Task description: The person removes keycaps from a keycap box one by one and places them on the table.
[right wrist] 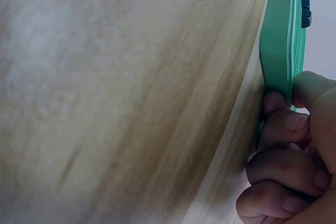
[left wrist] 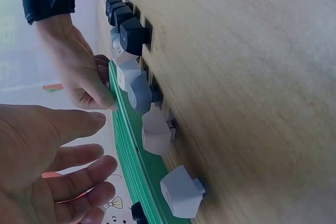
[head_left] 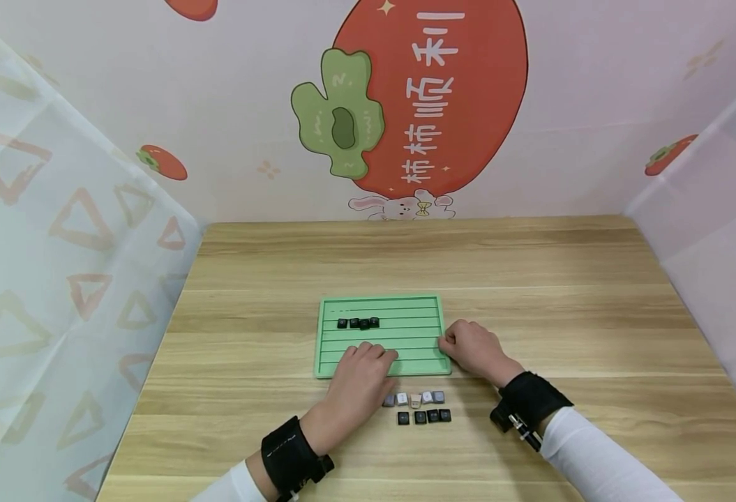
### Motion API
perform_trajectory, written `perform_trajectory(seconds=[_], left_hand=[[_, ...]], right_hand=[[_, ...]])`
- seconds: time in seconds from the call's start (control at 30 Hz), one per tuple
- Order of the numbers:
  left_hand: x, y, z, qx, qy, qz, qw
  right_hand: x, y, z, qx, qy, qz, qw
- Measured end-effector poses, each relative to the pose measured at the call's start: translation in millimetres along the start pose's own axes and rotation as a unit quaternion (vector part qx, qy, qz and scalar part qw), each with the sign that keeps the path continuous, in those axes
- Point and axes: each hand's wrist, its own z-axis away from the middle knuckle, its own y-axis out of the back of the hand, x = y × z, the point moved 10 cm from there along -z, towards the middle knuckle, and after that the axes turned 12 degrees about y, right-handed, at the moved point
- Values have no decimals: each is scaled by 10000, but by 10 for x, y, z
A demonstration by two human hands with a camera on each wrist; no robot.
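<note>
A green ridged board [head_left: 408, 335] lies on the table, with several black keycaps [head_left: 354, 323] in a line on its upper left part. My right hand [head_left: 477, 350] pinches the board's right edge between thumb and curled index finger, as the right wrist view shows closely. Over the board's lower edge is my left hand [head_left: 360, 380]; in the left wrist view its fingers [left wrist: 84, 179] are loosely spread with nothing between them. Just below the board sits a row of grey and white keycaps [head_left: 427, 397], partly hidden by the left hand. Nearer me is a row of black keycaps [head_left: 433, 416].
The wooden table [head_left: 562, 279] extends to both sides of the board. A printed cloth backdrop [head_left: 248, 104] stands behind the table, and cloth walls close in the left and right sides. Each wrist wears a black band [head_left: 534, 399] with a small camera.
</note>
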Motion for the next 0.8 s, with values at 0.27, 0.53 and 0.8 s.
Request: perform_trajectory(seconds=[0.27, 0.53, 0.8], left_hand=[[-48, -23, -70, 58, 116, 81, 9999], [-127, -52, -133, 8, 226, 122, 9997], [-181, -56, -175, 28, 305, 29, 9995]], right_hand=[[-11, 12, 2, 3, -23, 10, 10000], [-32, 26, 6, 24, -19, 15, 10000], [-40, 27, 11, 36, 12, -72, 10000]])
